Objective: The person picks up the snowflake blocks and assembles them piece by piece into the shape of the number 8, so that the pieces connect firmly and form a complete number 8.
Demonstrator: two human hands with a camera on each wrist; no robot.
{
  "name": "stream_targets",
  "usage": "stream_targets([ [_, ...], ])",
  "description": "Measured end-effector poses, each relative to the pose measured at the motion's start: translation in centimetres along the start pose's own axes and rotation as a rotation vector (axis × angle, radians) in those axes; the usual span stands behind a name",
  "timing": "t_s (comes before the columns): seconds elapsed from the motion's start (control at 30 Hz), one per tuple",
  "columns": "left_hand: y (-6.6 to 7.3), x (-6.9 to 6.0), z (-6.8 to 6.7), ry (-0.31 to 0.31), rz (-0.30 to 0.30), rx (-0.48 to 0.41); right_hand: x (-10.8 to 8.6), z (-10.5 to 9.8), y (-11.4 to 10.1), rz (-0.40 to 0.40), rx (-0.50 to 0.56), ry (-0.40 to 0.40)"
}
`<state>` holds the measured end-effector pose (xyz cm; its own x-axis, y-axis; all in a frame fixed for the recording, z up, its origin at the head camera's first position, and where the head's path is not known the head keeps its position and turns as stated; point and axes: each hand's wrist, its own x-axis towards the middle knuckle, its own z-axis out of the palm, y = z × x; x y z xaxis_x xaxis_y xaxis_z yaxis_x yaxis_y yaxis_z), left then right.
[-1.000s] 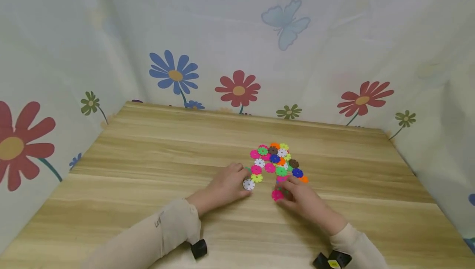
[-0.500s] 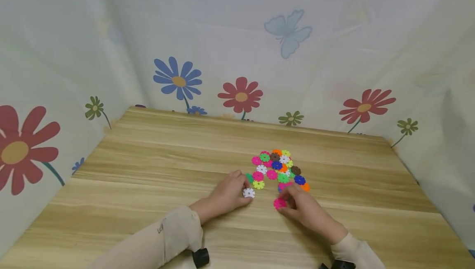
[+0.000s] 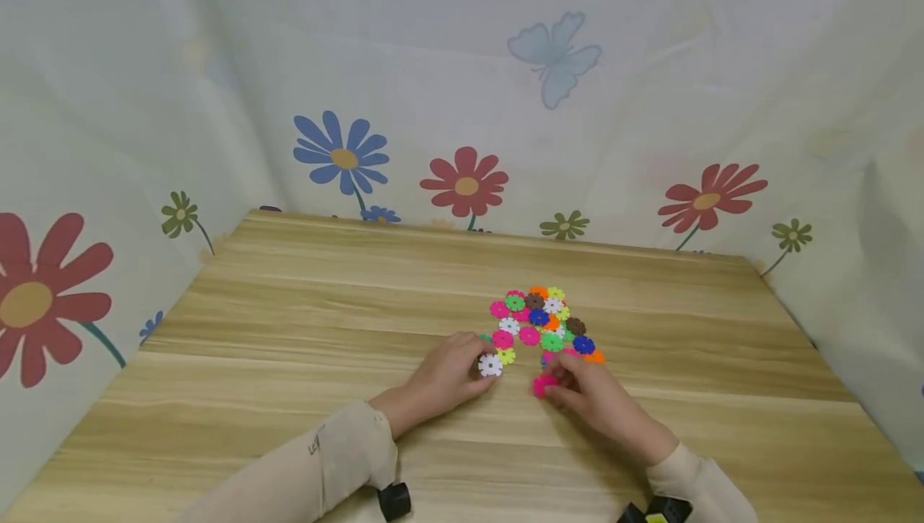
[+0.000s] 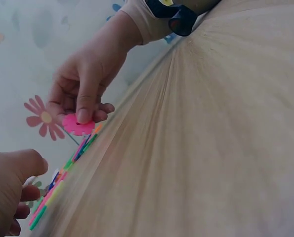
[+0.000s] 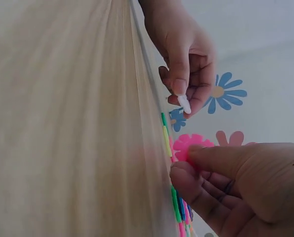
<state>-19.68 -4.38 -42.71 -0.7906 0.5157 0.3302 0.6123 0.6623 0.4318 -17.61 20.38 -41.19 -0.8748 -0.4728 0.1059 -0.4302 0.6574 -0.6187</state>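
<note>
My left hand pinches a white notched plastic disc, a snowflake building disc, just above the table. In the right wrist view that white disc appears nearly edge-on below the left thumb. A pink snowflake disc is pinched between thumb and fingers of my right hand; the left wrist view shows this pink disc raised off the surface. The two held discs are apart. Behind both hands, several multicoloured snowflake discs lie flat in an arch-like cluster, its near ends partly hidden by my fingers.
The wooden table spreads out on all sides of the cluster. A white cloth printed with flowers hangs behind it and at both sides. Dark devices, such as the left one, are strapped at my wrists.
My left hand has lifted the white disc slightly and moved it right, so it now overlaps the yellow disc in view. The right hand keeps its pinch on the pink disc, nearly in place.
</note>
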Motion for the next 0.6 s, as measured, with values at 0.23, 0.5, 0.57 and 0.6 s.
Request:
stream_targets([
  [0.23,0.1,-0.3,-0.1,0.01,0.03,-0.013,0.6,0.1,-1.1,-0.02,-0.081,0.107],
  [0.5,0.1,-0.4,-0.3,0.019,0.059,-0.048,1.6,0.8,-1.9,-0.048,-0.057,0.165],
  [0.57,0.1,-0.4,-0.3,0.017,0.067,-0.051,1.6,1.0,-2.0,-0.048,-0.056,0.169],
  [0.6,0.0,-0.4,-0.3,0.016,0.069,-0.049,1.6,1.1,-2.1,-0.048,-0.056,0.171],
])
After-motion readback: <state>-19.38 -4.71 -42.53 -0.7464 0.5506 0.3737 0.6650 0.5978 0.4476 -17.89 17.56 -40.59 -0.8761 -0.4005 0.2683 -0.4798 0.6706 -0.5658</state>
